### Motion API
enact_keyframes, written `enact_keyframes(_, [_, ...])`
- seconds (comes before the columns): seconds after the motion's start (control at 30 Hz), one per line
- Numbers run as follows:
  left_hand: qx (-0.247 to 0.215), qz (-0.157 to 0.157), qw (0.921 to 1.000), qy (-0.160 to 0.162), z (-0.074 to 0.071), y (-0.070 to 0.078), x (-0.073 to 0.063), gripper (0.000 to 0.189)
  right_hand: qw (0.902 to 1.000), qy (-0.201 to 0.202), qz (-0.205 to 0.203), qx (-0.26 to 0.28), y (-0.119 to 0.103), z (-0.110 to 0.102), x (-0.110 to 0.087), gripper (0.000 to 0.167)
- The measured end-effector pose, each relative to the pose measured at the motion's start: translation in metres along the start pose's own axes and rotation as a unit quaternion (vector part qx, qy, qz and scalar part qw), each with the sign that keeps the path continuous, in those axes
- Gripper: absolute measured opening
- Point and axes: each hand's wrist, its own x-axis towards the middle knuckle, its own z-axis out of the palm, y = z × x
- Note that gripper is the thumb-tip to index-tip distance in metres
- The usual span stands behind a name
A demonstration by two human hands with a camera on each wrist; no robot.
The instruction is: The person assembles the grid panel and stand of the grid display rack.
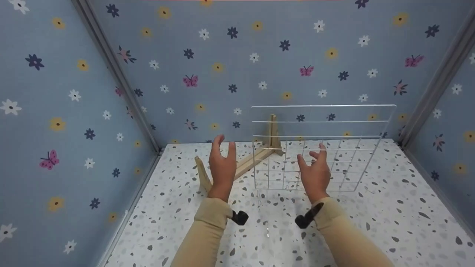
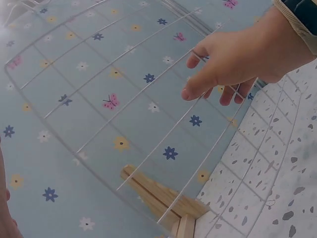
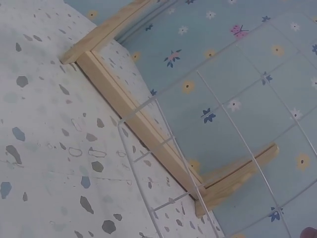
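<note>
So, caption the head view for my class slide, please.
Left hand near a wooden stand, right hand near a white wire grid.

No text, label, brand, number or sign can be read in the head view or in either of the two wrist views.

Behind the white, grey-speckled flat surface (image 1: 156, 237) stands a blue wall panel (image 1: 274, 22) printed with flowers and butterflies; similarly printed blue side panels (image 1: 70, 129) flank that surface, and grey strips (image 1: 118, 70) rise near its rear corners.
</note>
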Motion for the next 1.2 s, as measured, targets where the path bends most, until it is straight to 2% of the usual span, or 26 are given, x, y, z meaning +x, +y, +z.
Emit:
enact_keyframes(0.27, [0.015,-0.021,0.9994,0.023,-0.025,0.001,0.011,0.050,0.9998,0.008,-0.005,-0.018,0.006,-0.007,0.003,0.083])
enact_keyframes(0.47, [0.026,-0.022,0.9987,0.038,-0.042,-0.004,0.016,0.050,0.9999,0.005,-0.004,-0.015,0.011,-0.012,0.003,0.083])
enact_keyframes(0.6, [0.042,-0.034,0.9978,0.040,-0.050,-0.015,0.020,0.053,1.0000,0.002,0.000,0.001,0.014,-0.016,0.004,0.084])
enact_keyframes(0.77, [0.053,-0.081,0.9952,0.018,-0.056,-0.033,0.021,0.063,1.0000,0.004,-0.005,0.000,0.017,-0.018,0.005,0.084])
enact_keyframes(0.87, [0.056,-0.104,0.9930,0.010,-0.057,-0.043,0.019,0.066,1.0000,0.003,-0.001,0.001,0.018,-0.018,0.005,0.085])
enact_keyframes(1.07, [0.050,-0.132,0.9898,0.018,-0.057,-0.064,0.013,0.065,0.9999,0.002,0.010,0.003,0.016,-0.017,0.004,0.086])
enact_keyframes(1.2, [0.055,-0.151,0.9870,0.004,-0.059,-0.077,0.009,0.064,0.9999,0.000,0.011,-0.001,0.019,-0.016,0.003,0.086])
